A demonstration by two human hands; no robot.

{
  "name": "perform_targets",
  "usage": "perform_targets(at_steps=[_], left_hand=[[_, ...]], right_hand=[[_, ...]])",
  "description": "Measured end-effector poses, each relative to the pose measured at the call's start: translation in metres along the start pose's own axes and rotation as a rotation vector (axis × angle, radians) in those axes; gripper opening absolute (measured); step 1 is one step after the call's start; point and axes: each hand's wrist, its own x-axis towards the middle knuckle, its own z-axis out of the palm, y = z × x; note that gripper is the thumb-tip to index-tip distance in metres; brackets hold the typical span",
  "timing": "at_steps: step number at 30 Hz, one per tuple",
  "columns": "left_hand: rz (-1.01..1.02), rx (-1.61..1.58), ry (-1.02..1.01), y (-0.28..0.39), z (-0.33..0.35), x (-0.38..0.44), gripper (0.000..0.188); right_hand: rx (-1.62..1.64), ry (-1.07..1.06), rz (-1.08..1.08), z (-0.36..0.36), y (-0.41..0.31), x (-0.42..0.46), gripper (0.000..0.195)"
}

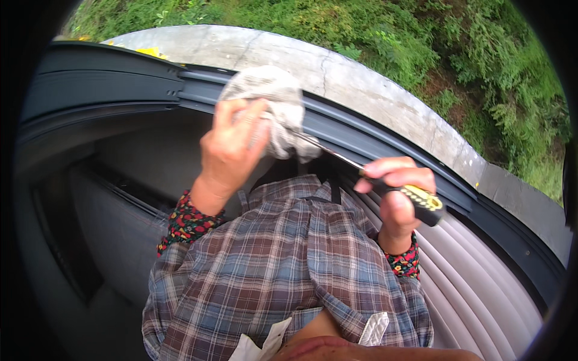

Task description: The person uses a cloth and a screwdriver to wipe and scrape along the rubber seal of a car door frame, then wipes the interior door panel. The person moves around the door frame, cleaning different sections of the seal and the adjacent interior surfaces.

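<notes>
My left hand point(235, 149) grips a crumpled, greyish-white cloth point(271, 85) above the dark grey metal window track point(352, 135). In my right hand point(397, 194) is a screwdriver point(422, 203) with a black and yellow handle. Its thin metal shaft points left towards the cloth, and the tip is hidden in or behind the folds. Both hands are raised in front of my plaid shirt point(271, 243). The cloth covers part of the track, so I cannot tell whether it touches the metal there.
Outside the frame runs a cracked concrete ledge point(289, 54), with green shrubs point(393, 36) beyond. A dark window sash point(108, 76) stands at the left. Pale pleated curtain fabric point(478, 289) hangs at the right. Something yellow point(151, 52) lies on the ledge.
</notes>
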Motion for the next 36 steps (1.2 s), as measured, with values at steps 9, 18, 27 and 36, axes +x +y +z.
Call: perform_targets(at_steps=[9,18,27,36], left_hand=[[-0.256,0.178,0.052,-0.028,-0.011,0.001,0.024],[0.364,0.068,-0.374,0.098,0.038,0.040,0.023],[0.633,-0.373,-0.581,0.168,0.086,0.059,0.012],[0.700,-0.611,-0.818,0.235,0.143,0.076,0.050]], right_hand=[[-0.136,-0.374,-0.231,0.041,0.031,0.018,0.019],[-0.225,-0.014,-0.031,-0.077,-0.071,-0.045,0.013],[-0.452,0.398,-0.207,-0.072,-0.105,-0.106,0.010],[-0.903,0.508,-0.395,-0.084,-0.126,-0.135,0.023]])
